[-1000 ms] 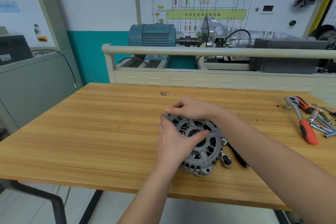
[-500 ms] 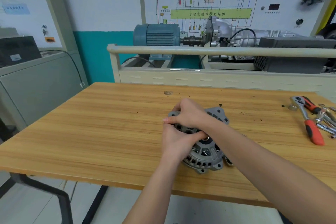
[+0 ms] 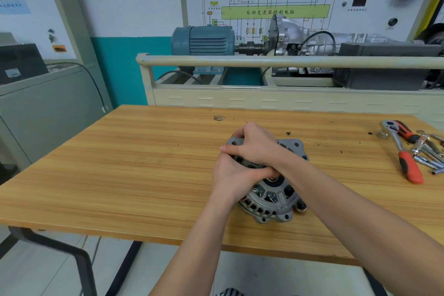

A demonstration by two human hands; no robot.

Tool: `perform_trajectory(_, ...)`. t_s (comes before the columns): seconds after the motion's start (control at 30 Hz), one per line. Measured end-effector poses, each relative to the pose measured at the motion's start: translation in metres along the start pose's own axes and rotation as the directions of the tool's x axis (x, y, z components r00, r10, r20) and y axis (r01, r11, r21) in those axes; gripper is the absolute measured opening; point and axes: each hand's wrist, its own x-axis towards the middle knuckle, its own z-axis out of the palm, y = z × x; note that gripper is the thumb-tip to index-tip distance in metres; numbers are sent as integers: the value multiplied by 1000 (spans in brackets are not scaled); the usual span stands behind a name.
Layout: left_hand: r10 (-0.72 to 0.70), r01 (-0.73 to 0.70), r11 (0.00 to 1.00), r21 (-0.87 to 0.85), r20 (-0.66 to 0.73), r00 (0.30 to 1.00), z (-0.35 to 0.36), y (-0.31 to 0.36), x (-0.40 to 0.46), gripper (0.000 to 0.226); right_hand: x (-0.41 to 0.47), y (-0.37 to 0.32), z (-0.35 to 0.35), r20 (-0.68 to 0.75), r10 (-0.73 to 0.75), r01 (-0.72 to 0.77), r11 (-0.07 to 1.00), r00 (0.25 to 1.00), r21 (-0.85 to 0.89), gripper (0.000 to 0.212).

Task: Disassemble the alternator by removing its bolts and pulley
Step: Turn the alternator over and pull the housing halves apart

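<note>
Gripping the alternator [image 3: 271, 196] on the table [image 3: 120, 163], both hands, left [image 3: 234, 175] and right [image 3: 254, 144], shaft end tilted up.

Alternator [image 3: 269, 197]: cast grey metal housing, matt and slightly grainy, with ribbed vent slots; its bolt heads show a brighter sheen. Worktop [image 3: 134, 175]: wood-grain board, smooth, with a low satin gloss and dark specks of grit. Ratchet wrench [image 3: 398, 149]: polished chrome metal head and shank, glossy, with a red and black grip of plastic or rubber. Electric motor [image 3: 204, 41]: blue-painted finned metal casing, dull finish.
</note>
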Motion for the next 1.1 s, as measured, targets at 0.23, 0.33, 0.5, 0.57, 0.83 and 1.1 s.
perform_trajectory(0.23, 5, -6, 999, -41, -2, 1000, -4, -5, 3, 90, 1, -4, 3, 15, -33, 34, 998, 999, -57, 43)
perform_trajectory(0.33, -14, 15, 996, -83, 3, 1000, -8, -9, 4, 89, 3, -6, 6, 36, -48, 50, 996, 998, -73, 46)
perform_trajectory(0.5, -32, 29, 988, -149, -19, 999, -12, -14, 6, 82, 6, -14, 10, 116, -87, 101, 988, 989, -121, 49)
perform_trajectory(0.57, -23, 18, 988, -151, -33, 999, -11, -14, 7, 83, 8, -15, 9, 140, -95, 110, 988, 986, -104, 41)
perform_trajectory(0.83, -113, 99, 976, -192, -63, 992, -11, -21, 7, 127, 16, -14, -2, 332, -108, 130, 990, 937, -45, 34)
perform_trajectory(1.1, -97, 87, 945, -315, -16, 995, -13, -35, 9, 94, 12, 31, -37, 112, 22, -32, 996, 993, 86, 29)
